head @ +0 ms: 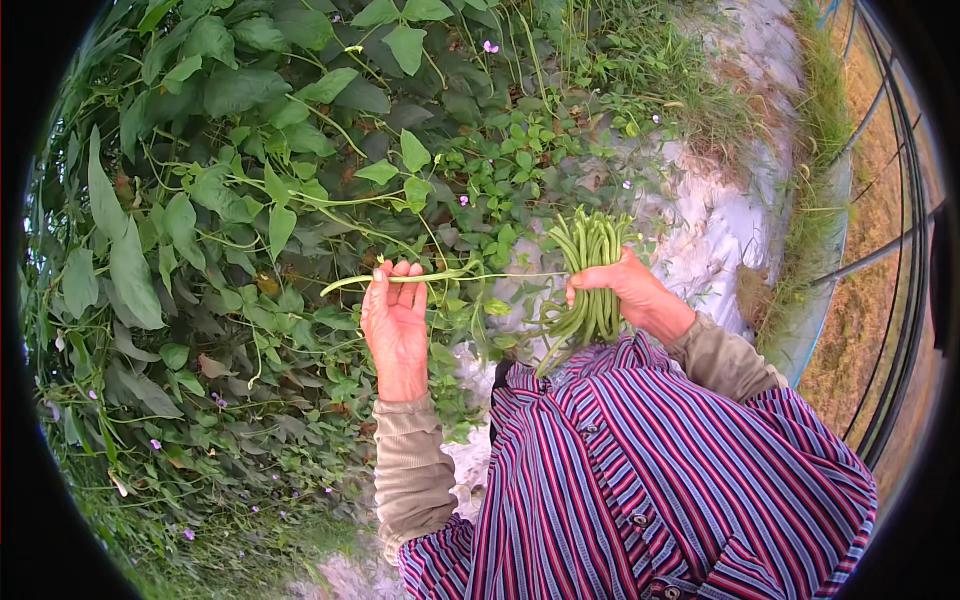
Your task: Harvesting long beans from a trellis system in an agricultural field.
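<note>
My left hand (399, 319), palm turned up, pinches a green bean pod (397, 279) between thumb and fingers at the edge of the vines. The pod lies nearly level, its left end sticking out past my thumb. From its other end a thin green strand (517, 275) stretches across to my right hand (630, 285); whether that hand grips it is hard to tell. In my right fist is a thick bundle of long green beans (589, 232), fanned out above and below the thumb. The bundle's lower ends hang in front of my striped shirt (675, 465).
Dense bean vines (247, 150) with broad leaves and small purple flowers (490, 46) fill the left side. Pale ground sheeting (720, 217) runs along the right, bordered by grass (810, 187). Beyond it are metal poles (862, 259) and dark cables (904, 300).
</note>
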`<state>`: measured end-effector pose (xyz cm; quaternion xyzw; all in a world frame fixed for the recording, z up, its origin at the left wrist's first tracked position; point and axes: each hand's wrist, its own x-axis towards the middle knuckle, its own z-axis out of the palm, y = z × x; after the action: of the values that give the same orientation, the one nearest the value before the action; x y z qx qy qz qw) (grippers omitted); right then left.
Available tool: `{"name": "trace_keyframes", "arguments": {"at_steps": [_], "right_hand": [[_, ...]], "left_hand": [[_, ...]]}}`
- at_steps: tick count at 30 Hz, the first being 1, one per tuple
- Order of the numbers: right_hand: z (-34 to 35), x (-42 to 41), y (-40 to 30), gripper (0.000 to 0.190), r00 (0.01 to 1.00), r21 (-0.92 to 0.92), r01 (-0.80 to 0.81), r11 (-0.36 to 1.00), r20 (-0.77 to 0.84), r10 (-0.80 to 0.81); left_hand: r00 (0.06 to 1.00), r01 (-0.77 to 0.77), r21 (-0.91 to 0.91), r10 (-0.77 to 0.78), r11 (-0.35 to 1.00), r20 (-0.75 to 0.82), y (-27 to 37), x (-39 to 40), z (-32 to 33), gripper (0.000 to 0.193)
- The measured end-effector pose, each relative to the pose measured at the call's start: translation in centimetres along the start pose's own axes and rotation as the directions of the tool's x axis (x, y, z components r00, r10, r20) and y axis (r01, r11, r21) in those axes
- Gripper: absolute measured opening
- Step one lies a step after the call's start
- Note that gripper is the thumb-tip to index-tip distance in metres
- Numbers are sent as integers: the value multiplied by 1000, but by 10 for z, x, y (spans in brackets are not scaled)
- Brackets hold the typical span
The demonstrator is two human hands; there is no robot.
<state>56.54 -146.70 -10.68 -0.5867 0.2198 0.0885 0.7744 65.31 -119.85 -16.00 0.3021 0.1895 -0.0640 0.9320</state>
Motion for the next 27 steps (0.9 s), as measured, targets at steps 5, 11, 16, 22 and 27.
{"name": "trace_keyframes", "arguments": {"at_steps": [5,11,16,22,27], "right_hand": [[0,-5,-4,25,992,-62,-13,998,124,21],[7,-11,-5,40,996,-60,7,998,93,-2],[18,-17,-12,32,981,24,111,994,158,-113],[27,-13,-19,36,951,185,196,963,204,-232],[23,-8,-17,31,947,192,208,959,207,-247]], "left_hand": [[986,-146,210,126,967,108,-5,-5,1,23],[872,-474,548,281,689,400,-20,-17,6,26],[837,-497,605,161,622,523,-55,-33,13,20],[760,-610,625,136,488,636,-70,-46,27,14],[622,-771,572,138,279,771,-66,-58,33,18]]}}
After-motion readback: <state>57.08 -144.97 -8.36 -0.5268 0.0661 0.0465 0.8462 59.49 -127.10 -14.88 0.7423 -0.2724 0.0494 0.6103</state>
